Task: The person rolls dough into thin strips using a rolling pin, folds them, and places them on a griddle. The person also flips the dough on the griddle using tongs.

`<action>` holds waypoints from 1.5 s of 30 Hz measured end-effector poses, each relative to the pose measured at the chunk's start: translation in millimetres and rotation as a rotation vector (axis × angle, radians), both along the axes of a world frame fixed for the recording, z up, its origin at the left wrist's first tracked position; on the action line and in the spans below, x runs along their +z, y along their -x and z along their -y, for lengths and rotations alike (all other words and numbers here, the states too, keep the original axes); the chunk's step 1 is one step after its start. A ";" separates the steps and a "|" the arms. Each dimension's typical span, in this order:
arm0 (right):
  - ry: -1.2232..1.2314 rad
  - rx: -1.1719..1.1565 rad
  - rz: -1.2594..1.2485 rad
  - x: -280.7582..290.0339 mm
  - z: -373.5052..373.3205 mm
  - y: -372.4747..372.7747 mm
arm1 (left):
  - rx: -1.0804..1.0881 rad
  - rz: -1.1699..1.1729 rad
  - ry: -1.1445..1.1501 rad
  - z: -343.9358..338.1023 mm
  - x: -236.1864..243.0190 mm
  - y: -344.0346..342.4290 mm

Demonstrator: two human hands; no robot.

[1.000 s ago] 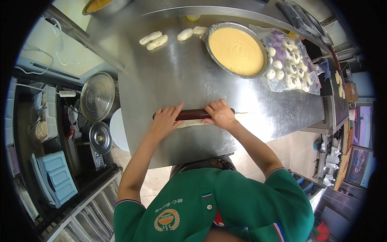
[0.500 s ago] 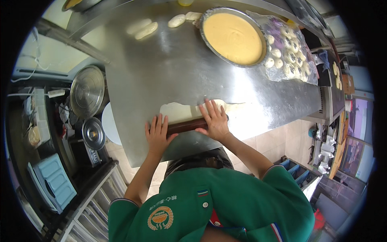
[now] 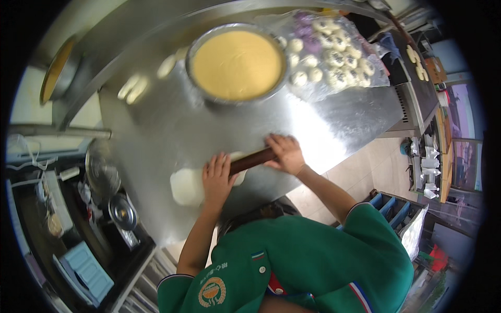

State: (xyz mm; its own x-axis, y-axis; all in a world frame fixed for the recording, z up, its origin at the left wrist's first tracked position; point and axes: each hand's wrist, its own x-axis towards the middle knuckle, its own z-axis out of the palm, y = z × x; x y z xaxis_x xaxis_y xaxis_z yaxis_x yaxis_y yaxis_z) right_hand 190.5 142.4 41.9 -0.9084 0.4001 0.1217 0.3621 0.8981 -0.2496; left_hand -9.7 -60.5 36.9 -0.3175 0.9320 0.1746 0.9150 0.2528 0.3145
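Observation:
A dark wooden rolling pin (image 3: 252, 159) slants across a flattened sheet of pale dough (image 3: 185, 189) on the steel worktable (image 3: 151, 151). My left hand (image 3: 216, 181) is closed over the pin's left end, fingers curved on top, just beside the dough's left part. My right hand (image 3: 284, 156) grips the pin's right end, thumb below it and fingers over the top. Some of the dough is hidden under the pin and my hands.
Beyond my hands stands a large metal bowl (image 3: 237, 65) of yellow batter. Several buns (image 3: 339, 60) lie on plastic at the back right, oblong dough pieces (image 3: 136, 89) at the back left. A metal lid (image 3: 122, 213) is left of the table.
The rolling pin has moved from the dough's near side up onto it and slants more. My right hand's spread fingers have curled round it. The head view has turned, shifting the surroundings.

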 end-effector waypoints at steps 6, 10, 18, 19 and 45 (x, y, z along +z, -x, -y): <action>0.095 0.022 0.052 -17.5 -43.4 27.3 | 0.147 0.049 0.185 -31.7 -20.3 21.2; 0.110 0.027 0.064 -8.9 -65.7 42.6 | 0.198 -0.086 0.229 -64.8 -17.8 38.3; -0.005 0.258 -0.310 0.6 -108.0 56.3 | 0.131 -0.077 0.001 -98.7 33.7 73.5; -0.097 0.346 -0.196 -3.5 -100.1 45.8 | -0.077 -0.049 -0.020 -89.7 20.1 73.1; -0.050 0.193 -0.062 5.3 11.6 -67.0 | -0.109 -0.088 0.021 37.5 -19.1 -44.9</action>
State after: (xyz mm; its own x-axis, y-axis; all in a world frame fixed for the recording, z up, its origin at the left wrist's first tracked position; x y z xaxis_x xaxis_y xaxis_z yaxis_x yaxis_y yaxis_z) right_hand 257.5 130.9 47.2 -0.9579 0.2111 0.1946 0.1671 0.9612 -0.2196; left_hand 35.2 -98.0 17.8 -0.1984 0.9638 0.1779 0.9613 0.1559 0.2273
